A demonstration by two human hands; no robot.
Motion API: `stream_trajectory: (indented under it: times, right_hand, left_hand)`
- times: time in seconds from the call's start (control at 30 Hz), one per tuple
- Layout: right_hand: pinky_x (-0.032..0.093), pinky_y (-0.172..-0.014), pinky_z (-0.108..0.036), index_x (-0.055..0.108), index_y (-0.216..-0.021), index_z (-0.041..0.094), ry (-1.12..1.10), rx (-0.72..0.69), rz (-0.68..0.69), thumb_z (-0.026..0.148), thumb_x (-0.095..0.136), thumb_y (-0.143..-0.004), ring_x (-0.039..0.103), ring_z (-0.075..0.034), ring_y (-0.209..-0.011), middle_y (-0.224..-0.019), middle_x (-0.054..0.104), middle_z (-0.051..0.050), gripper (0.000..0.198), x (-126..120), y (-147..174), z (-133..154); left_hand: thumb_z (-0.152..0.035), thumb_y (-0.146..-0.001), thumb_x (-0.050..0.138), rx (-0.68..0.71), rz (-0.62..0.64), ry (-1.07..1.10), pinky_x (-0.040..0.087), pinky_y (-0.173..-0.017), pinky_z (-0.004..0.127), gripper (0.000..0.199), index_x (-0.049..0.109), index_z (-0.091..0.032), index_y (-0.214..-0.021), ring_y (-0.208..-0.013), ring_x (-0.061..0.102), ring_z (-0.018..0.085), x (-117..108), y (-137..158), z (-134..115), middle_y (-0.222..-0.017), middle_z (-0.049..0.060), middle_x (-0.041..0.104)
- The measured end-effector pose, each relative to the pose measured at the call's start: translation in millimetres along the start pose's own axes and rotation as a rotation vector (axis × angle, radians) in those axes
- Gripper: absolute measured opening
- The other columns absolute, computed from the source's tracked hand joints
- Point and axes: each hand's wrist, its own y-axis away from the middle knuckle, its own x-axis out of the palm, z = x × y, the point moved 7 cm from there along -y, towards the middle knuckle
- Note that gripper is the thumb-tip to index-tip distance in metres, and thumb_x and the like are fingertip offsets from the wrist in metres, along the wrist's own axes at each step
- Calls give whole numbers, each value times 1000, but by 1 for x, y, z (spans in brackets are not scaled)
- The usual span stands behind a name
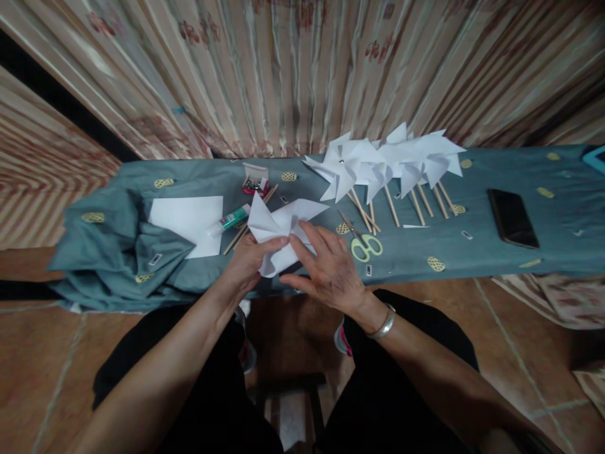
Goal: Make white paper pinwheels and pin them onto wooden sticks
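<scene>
A white paper pinwheel (278,221) with folded-in blades is held over the near edge of the cloth-covered table. My left hand (246,260) grips it from the left, thumb pressed near its centre and the other fingers hidden underneath. Fingertips of my right hand (333,268) rest on the pinwheel's middle and right side; these fingers are stretched out, with the thumb apart below. Just left of the pinwheel lie a glue stick (232,218) and thin wooden sticks (235,238). Behind it stands an open small box of metal pins (255,184).
Several white pinwheels on sticks (345,165) lie in a row at the back right. Green-handled scissors (366,247) are beside my right hand. A phone (513,217) lies further right. White paper sheets (189,217) sit at left, partly under bunched cloth (118,239).
</scene>
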Motion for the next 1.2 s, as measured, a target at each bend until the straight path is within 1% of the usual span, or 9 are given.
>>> stream_trajectory:
  times: [0.13, 0.33, 0.57, 0.67, 0.77, 0.87, 0.97, 1.07, 1.2]
  right_hand:
    - [39, -90, -43, 54, -130, 13, 5, -3, -12, 64, 38, -90, 46, -32, -120, -143, 48, -20, 67, -3, 0, 0]
    - [40, -88, -42, 56, -128, 13, 29, -26, -102, 64, 39, -90, 48, -31, -117, -139, 52, -19, 67, -3, 1, 2]
    - [37, -101, -49, 49, -137, 18, -152, 85, -126, 59, 43, -91, 46, -31, -125, -143, 49, -16, 61, -8, 1, -11]
    - [36, -107, -50, 46, -139, 18, -324, 233, -187, 54, 44, -93, 45, -30, -130, -142, 50, -15, 58, -15, 1, -29]
    - [43, -101, -48, 52, -133, 19, -638, 487, -224, 53, 51, -89, 55, -28, -120, -133, 58, -14, 55, -8, 2, -55]
    - [51, -90, -41, 66, -112, 19, -1089, 716, -151, 56, 65, -77, 65, -25, -101, -111, 71, -10, 51, 15, 2, -69]
    - [53, -82, -36, 72, -91, 19, -1448, 817, -2, 54, 78, -61, 68, -22, -87, -91, 75, -6, 46, 33, -3, -63]
    - [52, -73, -33, 72, -75, 18, -1581, 892, 63, 47, 85, -51, 67, -18, -73, -74, 73, -2, 40, 42, -4, -56]
    - [52, -69, -31, 72, -70, 17, -1650, 987, 28, 38, 89, -45, 66, -16, -66, -73, 74, -1, 37, 52, -3, -50]
  left_hand:
    - [-23, -59, 81, 9, 13, 2, 55, -74, 32, 30, 75, -18, -88, -78, 71, 24, -1, -1, 0, -84, 4, 76]
    - [-23, -54, 84, 21, -14, 19, 54, -69, 27, 35, 74, -15, -86, -69, 69, 19, -3, -3, 2, -81, 4, 76]
    - [-20, -49, 83, 27, -89, 40, 54, -64, 26, 37, 73, -14, -84, -66, 67, 18, -2, -3, -4, -76, 3, 75]
    - [-18, -45, 82, 5, -132, 48, 54, -64, 27, 35, 72, -13, -79, -65, 67, 18, -3, -2, -8, -77, 4, 75]
    - [-18, -43, 82, -17, -155, 50, 53, -63, 27, 35, 72, -12, -76, -63, 66, 18, -3, -2, -9, -77, 6, 75]
    - [-18, -41, 84, -31, -122, 51, 52, -60, 26, 37, 72, -12, -75, -57, 64, 16, 0, -2, -7, -71, 5, 74]
    - [-20, -39, 85, -34, -66, 38, 51, -58, 26, 37, 72, -12, -73, -54, 62, 15, 6, -2, -5, -67, 3, 73]
    - [-22, -40, 85, 18, -56, -7, 50, -57, 26, 33, 71, -12, -69, -53, 61, 14, 8, 0, -6, -64, 2, 71]
    - [-24, -42, 85, 106, -62, -68, 49, -57, 26, 31, 71, -12, -67, -53, 60, 14, 10, 1, -7, -64, 2, 71]
